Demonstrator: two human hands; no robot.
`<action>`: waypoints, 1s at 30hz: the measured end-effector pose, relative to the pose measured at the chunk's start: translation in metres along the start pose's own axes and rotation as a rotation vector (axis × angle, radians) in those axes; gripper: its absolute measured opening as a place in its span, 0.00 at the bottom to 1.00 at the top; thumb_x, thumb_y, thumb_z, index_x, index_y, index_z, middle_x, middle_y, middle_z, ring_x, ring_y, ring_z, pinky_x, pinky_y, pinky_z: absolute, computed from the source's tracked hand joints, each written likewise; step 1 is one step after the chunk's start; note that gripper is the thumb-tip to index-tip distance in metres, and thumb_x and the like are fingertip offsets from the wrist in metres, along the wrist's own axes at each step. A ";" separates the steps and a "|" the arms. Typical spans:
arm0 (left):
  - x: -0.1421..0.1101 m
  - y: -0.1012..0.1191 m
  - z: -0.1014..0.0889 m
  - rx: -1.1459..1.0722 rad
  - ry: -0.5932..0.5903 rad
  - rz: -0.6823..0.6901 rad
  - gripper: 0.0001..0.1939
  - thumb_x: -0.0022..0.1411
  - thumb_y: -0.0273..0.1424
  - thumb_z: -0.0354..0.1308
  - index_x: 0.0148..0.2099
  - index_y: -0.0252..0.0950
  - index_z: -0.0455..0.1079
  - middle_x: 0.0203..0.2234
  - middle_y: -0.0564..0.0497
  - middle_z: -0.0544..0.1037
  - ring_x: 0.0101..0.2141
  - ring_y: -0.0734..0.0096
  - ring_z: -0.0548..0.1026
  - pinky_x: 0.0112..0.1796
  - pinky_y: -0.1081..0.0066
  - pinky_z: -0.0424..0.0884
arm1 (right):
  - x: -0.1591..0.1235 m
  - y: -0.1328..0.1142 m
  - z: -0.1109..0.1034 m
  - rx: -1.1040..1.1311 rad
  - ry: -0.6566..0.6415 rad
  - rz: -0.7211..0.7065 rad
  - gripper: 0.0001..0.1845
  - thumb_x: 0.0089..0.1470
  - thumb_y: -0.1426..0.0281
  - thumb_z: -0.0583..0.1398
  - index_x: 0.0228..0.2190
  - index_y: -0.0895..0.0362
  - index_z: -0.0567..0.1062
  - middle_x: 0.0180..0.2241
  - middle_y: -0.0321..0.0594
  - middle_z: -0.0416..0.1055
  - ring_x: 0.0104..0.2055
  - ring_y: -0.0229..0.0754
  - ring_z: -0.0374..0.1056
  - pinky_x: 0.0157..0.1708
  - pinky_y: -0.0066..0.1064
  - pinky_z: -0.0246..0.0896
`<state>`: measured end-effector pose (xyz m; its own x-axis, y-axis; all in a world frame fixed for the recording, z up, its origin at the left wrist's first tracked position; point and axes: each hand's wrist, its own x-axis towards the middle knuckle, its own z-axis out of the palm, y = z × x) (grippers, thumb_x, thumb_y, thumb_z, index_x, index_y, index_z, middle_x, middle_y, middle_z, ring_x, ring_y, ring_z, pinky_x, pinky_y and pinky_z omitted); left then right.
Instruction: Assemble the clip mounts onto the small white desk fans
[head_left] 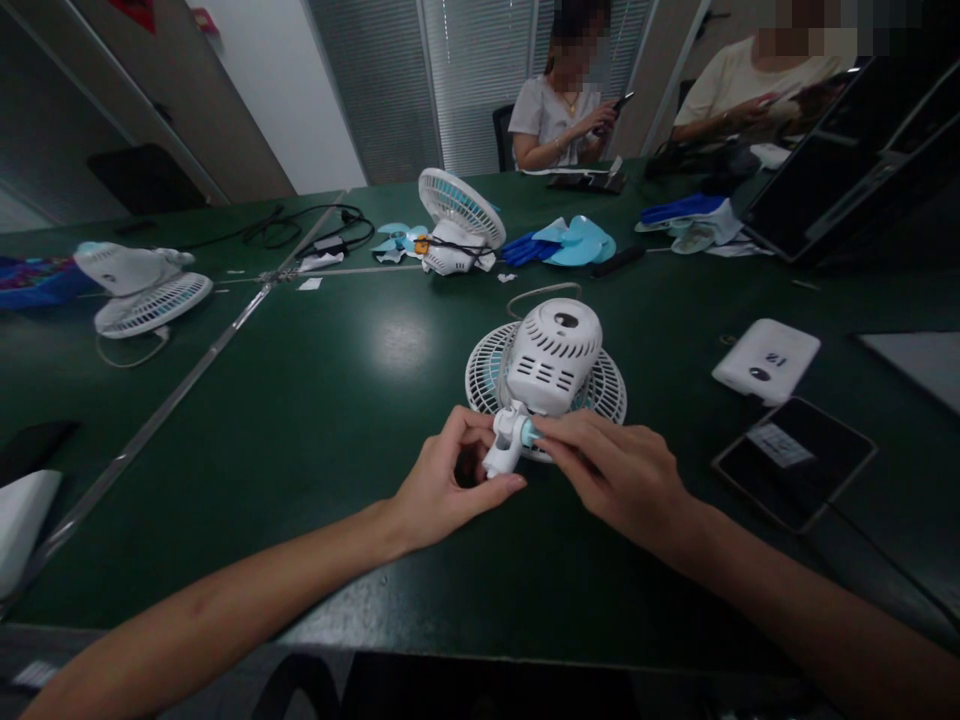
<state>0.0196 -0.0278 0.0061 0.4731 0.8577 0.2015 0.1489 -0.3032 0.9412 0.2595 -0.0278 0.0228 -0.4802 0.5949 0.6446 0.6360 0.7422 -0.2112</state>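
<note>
An office, judging by the slatted blinds [369, 90], big table [337, 400] and dark chair [504, 132].

Head-worn view, facing forward, down across table [315, 400]

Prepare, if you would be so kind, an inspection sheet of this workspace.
Surface: dark green tabletop, crossed by a metallic strip.
Job's things: round-grilled white plastic fan, grille down; white plastic hinged bracket with pale-blue knob.
Clutter: light-blue glossy plastic blades; flat black rectangular slab.
Grippers: left hand holds the bracket; right hand pinches the knob.
Cables: tangled black cable at the far side; thin black cable near the slab.
Surroundings: two people across the table.
</note>
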 end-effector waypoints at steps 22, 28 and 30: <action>-0.003 0.000 0.003 0.194 0.010 0.097 0.25 0.66 0.35 0.65 0.59 0.36 0.59 0.39 0.48 0.77 0.33 0.70 0.75 0.33 0.71 0.72 | 0.000 0.002 -0.005 0.042 0.052 -0.065 0.24 0.59 0.77 0.63 0.56 0.51 0.70 0.46 0.41 0.78 0.44 0.43 0.77 0.38 0.32 0.75; -0.004 -0.001 0.003 0.213 0.010 0.115 0.26 0.66 0.36 0.65 0.60 0.36 0.59 0.38 0.49 0.77 0.34 0.70 0.75 0.34 0.70 0.72 | -0.001 0.006 -0.008 -0.023 0.001 -0.112 0.26 0.61 0.75 0.62 0.59 0.52 0.67 0.48 0.40 0.79 0.44 0.41 0.78 0.37 0.30 0.73; -0.004 0.000 0.003 0.231 0.014 0.123 0.26 0.66 0.35 0.65 0.60 0.36 0.59 0.38 0.49 0.77 0.34 0.69 0.76 0.34 0.70 0.72 | -0.002 0.006 -0.006 -0.019 -0.040 -0.118 0.27 0.62 0.74 0.62 0.60 0.54 0.66 0.49 0.43 0.78 0.44 0.42 0.78 0.37 0.31 0.73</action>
<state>0.0208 -0.0322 0.0043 0.4881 0.8137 0.3157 0.2858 -0.4908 0.8231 0.2675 -0.0263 0.0246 -0.5763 0.5157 0.6340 0.5847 0.8022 -0.1211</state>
